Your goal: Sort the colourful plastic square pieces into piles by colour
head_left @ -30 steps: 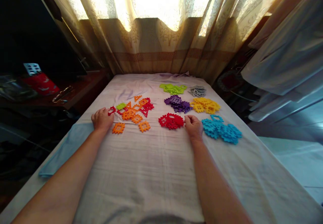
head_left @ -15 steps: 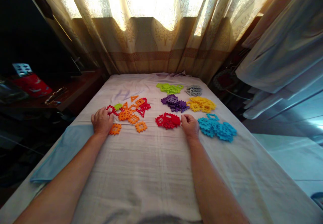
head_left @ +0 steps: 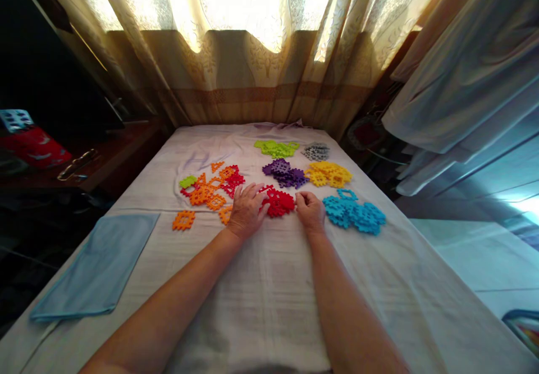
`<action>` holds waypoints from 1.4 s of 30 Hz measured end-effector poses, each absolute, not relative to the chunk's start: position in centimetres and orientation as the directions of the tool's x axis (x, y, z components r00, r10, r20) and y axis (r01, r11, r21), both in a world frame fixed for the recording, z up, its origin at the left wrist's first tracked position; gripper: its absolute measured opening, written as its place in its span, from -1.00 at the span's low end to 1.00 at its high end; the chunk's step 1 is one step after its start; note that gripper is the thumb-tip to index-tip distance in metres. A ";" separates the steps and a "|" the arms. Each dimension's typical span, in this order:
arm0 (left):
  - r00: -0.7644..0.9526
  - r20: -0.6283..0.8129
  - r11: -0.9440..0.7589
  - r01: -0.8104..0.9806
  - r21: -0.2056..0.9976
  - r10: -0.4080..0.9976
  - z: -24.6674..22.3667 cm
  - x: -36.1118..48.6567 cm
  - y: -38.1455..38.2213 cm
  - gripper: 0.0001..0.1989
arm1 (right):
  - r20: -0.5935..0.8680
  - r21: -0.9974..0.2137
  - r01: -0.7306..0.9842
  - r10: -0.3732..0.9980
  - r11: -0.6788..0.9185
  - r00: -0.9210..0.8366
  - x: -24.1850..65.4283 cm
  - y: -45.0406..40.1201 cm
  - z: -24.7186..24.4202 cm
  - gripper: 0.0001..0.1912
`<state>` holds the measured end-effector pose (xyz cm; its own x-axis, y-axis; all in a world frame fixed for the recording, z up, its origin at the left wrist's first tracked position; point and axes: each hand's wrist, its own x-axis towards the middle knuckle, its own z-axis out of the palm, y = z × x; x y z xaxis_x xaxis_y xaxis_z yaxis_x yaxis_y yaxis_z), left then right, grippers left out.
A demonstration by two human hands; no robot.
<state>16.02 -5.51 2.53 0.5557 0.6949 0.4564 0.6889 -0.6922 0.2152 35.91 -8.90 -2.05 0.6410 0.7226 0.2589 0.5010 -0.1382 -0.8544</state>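
Note:
My left hand [head_left: 247, 212] is at the left edge of a pile of red toothed plastic building pieces [head_left: 280, 203]. A red piece [head_left: 266, 188] shows between its fingers and thumb. Curled closed, my right hand [head_left: 310, 211] rests at the pile's right edge; whatever its fingers may hold is hidden. Left of my left hand lie orange pieces [head_left: 201, 195] mixed with red pieces [head_left: 234, 181] and a light green piece [head_left: 187, 182]. One orange square [head_left: 183, 220] sits apart, and another orange piece [head_left: 224, 215] is partly covered by my left hand.
Separate piles of purple [head_left: 285, 173], yellow [head_left: 329, 174], blue [head_left: 354, 212], lime green [head_left: 277, 149] and grey pieces [head_left: 315, 151] lie on the cloth-covered surface [head_left: 269, 301]. A folded blue cloth [head_left: 99, 267] lies at left. Curtains [head_left: 244, 76] hang behind.
My left hand has moved right, from the mixed orange and red pieces to the red pile, bringing a red piece. My right hand stays beside that pile. The view has shifted slightly.

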 end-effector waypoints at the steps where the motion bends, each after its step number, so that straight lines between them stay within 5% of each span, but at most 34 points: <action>1: 0.564 0.449 -0.697 0.684 0.217 0.693 2.5 16.5 -5.5 -0.82 | 0.255 -0.853 0.501 0.724 -0.143 0.641 35.9 -8.9 -2.1 -0.62; 13: 0.550 0.408 -0.667 0.707 0.237 0.728 1.8 13.2 -4.0 -0.74 | 0.272 -0.854 0.504 0.720 -0.125 0.639 35.8 -9.0 -2.0 -0.62; 27: 0.156 0.217 -0.178 0.981 0.082 0.964 2.8 -1.2 2.1 -0.63 | 0.285 -0.835 0.532 0.714 -0.142 0.639 35.9 -9.0 -2.1 -0.57; 42: 0.197 0.107 -0.204 0.977 0.060 0.975 2.5 -3.1 3.5 -0.69 | 0.287 -0.826 0.546 0.730 -0.139 0.620 36.0 -9.0 -2.3 -0.57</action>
<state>-3.15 3.48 2.51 0.1969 0.9745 0.1075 0.9771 -0.2040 0.0598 35.98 -8.95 -2.26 0.6198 0.7305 0.2867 0.5463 -0.1393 -0.8259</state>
